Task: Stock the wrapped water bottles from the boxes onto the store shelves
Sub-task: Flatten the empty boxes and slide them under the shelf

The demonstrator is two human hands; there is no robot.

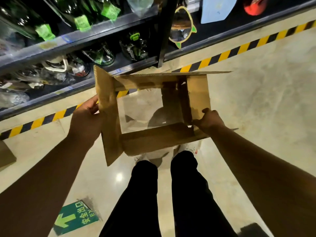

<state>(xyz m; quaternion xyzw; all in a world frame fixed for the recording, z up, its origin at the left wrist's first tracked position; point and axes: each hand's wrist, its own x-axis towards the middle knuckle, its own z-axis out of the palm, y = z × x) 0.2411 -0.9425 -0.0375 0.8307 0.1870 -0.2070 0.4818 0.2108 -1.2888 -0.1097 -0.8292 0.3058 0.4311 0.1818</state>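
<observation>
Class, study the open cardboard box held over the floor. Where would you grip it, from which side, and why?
Pinch the upper edges of two opposite walls, one hand from each side. The cardboard box is open through, floor visible inside, so no base offers support; its thin walls suit a pinch. The left hand and right hand grip roughly there.

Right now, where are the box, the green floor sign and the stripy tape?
box (pixel 153 140): head view, on its near flap.
floor sign (pixel 77 218): head view, on its green middle.
tape (pixel 242 48): head view, on a stripe below the shelf.
</observation>
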